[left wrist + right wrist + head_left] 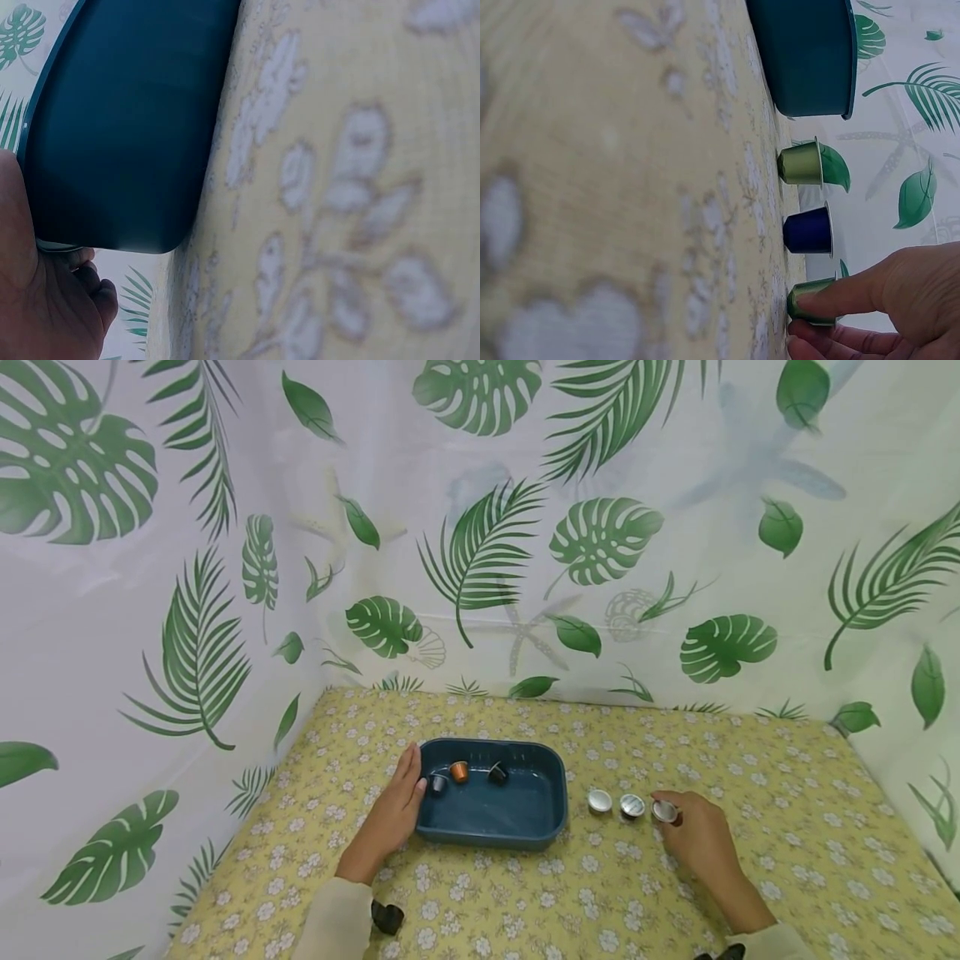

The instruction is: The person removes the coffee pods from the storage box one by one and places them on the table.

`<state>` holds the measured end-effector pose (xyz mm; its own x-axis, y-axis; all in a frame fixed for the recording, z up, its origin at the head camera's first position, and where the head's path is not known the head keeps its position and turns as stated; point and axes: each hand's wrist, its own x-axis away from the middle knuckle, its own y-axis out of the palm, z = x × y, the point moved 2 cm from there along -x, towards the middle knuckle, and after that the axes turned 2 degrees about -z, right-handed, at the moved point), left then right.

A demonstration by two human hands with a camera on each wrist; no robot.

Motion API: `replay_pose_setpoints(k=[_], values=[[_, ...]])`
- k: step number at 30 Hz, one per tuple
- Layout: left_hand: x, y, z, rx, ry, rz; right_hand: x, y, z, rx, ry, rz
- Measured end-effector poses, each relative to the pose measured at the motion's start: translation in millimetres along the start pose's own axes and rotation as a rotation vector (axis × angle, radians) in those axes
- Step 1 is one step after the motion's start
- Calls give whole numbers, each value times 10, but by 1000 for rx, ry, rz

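Three capsules are lying inside the blue tray [525,827] at frame centre: one dark [437,783], one orange [458,771], one black [498,772]. The left hand [393,814] is resting flat-fingered against the tray's left rim. Right of it, three more capsules are standing in a row; the right hand [697,839] is pinching the rightmost, green one [810,302]

- Blue tray [487,833]: smooth, matt-looking plastic.
- Capsules [802,163]: shiny metallic, silvery foil tops.
- Worktop [787,860] cover: woven floral cloth.
- Leaf-print backdrop [480,527]: thin, smooth sheet.
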<state>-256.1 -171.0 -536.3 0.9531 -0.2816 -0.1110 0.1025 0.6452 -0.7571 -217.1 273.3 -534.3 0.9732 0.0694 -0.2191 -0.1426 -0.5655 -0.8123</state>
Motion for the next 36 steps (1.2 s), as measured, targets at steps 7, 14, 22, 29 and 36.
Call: replay_pose_setpoints(k=[7, 14, 22, 29, 36], values=[[0, -5, 9, -3, 2, -1, 3, -3, 5, 14, -23, 7], [3, -6, 13, 3, 5, -4, 36, -35, -5, 0, 21, -15], [4, -18, 13, 9, 12, -4, 85, -87, 5, -14, 81, -41], [-1, -19, 15, 11, 28, 8, 124, -152, -20, -16, 153, -62], [-5, -14, 12, 3, 19, -3, 178, -217, -28, 23, 140, -23]])
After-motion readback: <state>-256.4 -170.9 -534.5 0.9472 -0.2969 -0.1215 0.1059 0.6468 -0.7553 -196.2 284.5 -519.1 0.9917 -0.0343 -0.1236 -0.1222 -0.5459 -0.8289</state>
